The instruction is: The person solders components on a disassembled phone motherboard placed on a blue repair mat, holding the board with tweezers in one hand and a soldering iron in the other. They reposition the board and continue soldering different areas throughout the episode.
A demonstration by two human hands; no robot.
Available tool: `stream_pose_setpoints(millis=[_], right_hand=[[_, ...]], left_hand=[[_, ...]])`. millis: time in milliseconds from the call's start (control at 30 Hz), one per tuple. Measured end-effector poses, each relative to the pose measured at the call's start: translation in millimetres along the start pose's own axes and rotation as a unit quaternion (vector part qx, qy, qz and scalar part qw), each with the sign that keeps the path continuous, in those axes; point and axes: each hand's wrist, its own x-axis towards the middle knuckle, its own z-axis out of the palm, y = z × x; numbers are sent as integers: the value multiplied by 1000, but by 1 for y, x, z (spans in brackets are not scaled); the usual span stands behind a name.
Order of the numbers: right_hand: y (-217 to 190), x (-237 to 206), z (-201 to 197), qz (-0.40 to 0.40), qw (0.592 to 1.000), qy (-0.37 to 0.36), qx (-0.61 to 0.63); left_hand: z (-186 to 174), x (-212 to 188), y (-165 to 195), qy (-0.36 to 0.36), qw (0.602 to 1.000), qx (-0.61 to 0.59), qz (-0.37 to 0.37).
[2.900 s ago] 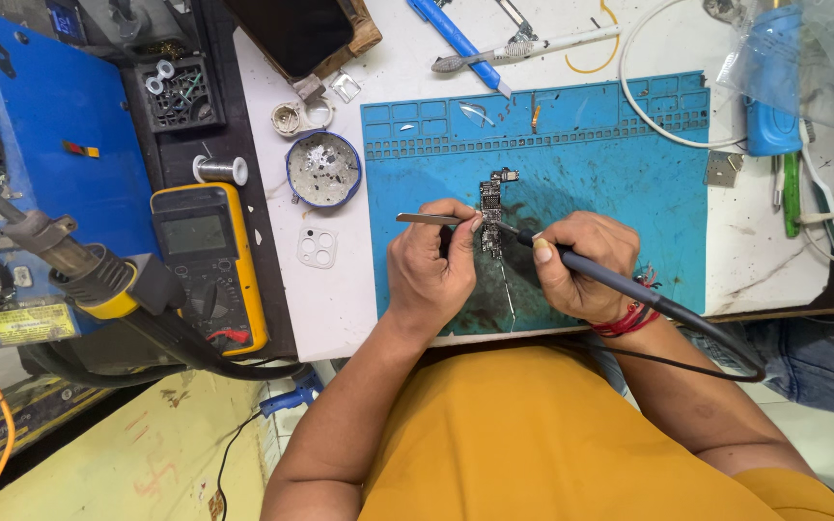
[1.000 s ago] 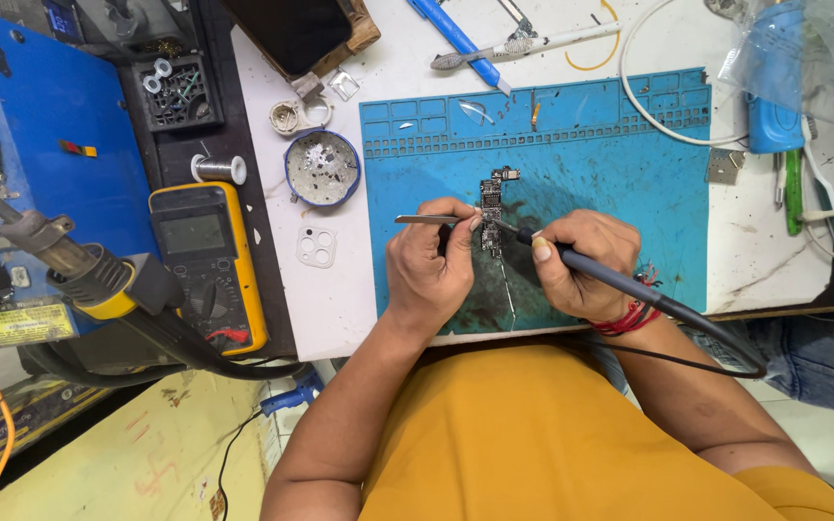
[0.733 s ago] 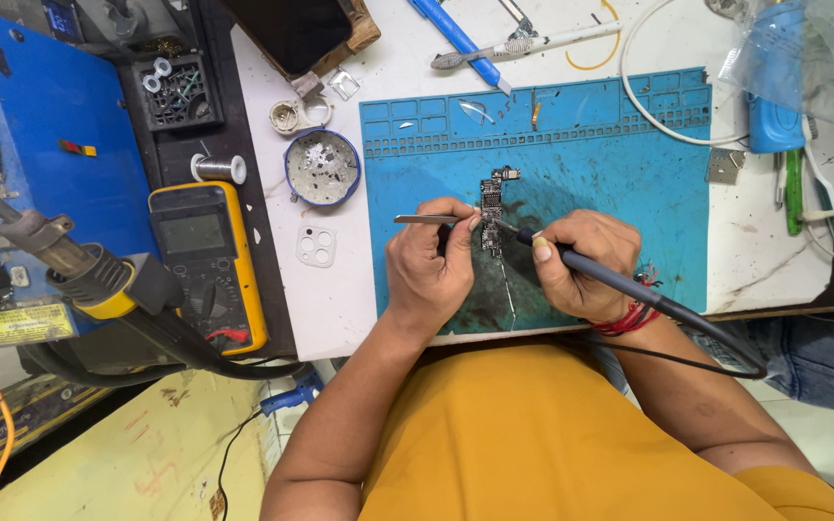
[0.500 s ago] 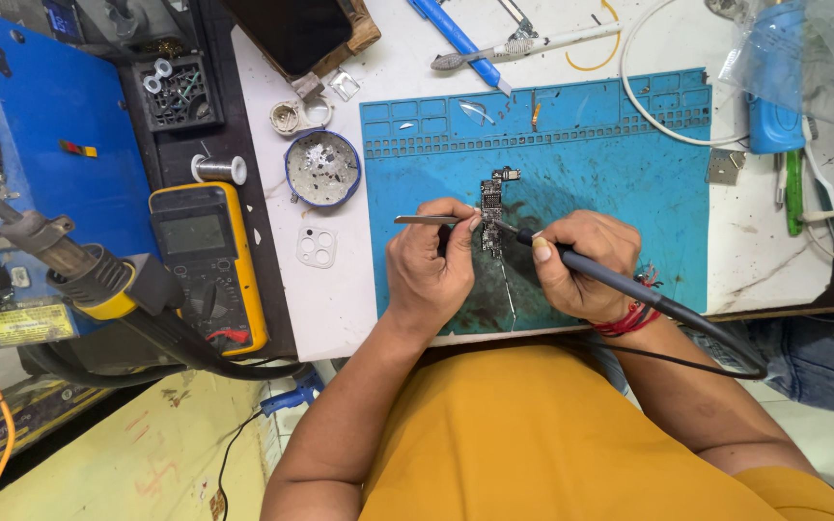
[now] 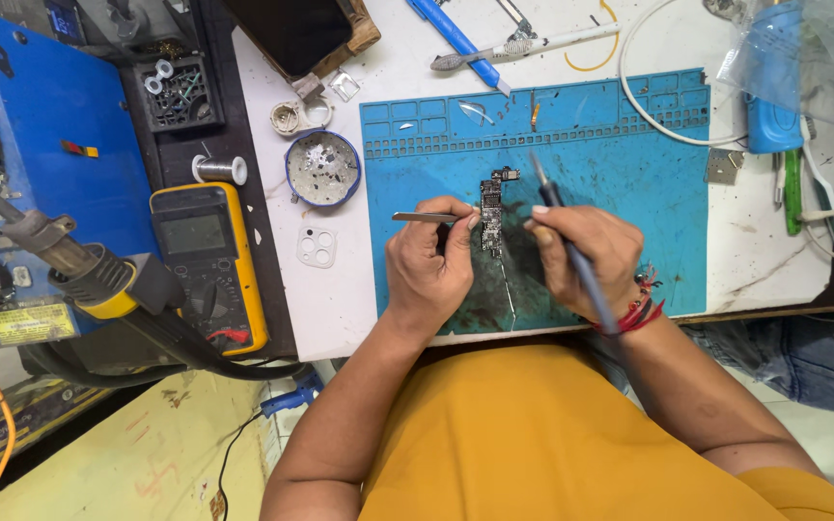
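Head view: both hands at a small circuit board on the blue mat

Head view, left to right. Blue machine [image 5: 45, 125] at far left edge, a hot-air nozzle [image 5: 69, 265] lying across its front. Beside it a yellow meter [image 5: 207, 265], face up, within reach of the left arm. Black tray [image 5: 178, 92] above it holds small rings and screws. A solder spool [image 5: 219, 170] lies just below that tray. On the white bench [image 5: 340, 289], a round blue tin [image 5: 323, 169] holds pale flecks, likely solder scraps; a small white camera-hole bezel [image 5: 317, 247] lies below it.

Left hand [image 5: 431, 265] has its grip closed on metal tweezers [image 5: 427, 217], tips aimed at the circuit board [image 5: 491, 212], seemingly to steady it. Board lies upright-long on the blue mat [image 5: 649, 193], between the two hands. Right hand [image 5: 586, 251] has its grip closed pen-style on a soldering iron [image 5: 557, 227], tip raised just beside the board's top, clear of it. Mat's top compartments hold a few tiny parts. Far right: white cable [image 5: 649, 106], clear plastic bag [image 5: 813, 48].
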Motion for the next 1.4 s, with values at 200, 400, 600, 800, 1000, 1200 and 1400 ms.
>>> stream_pose_setpoints(millis=[200, 400, 600, 800, 1000, 1200, 1400], right_hand=[[-17, 18, 5, 2, 992, -91, -83], [-20, 23, 5, 20, 990, -122, -70], [-9, 8, 9, 9, 996, -74, -49], [4, -7, 6, 76, 997, 15, 18], [10, -12, -2, -11, 999, 30, 15], [6, -10, 1, -26, 999, 12, 38], [4, -6, 1, -27, 999, -10, 27]], left_hand=[[-1, 1, 0, -3, 1000, -25, 7], [0, 0, 0, -1, 1000, -22, -8], [0, -1, -1, 8, 1000, -20, 6], [2, -2, -3, 9, 999, -46, -18], [1, 0, -4, 1, 999, -41, -8], [0, 0, 0, 1, 1000, -12, -15], [0, 0, 1, 2, 1000, -7, -11]])
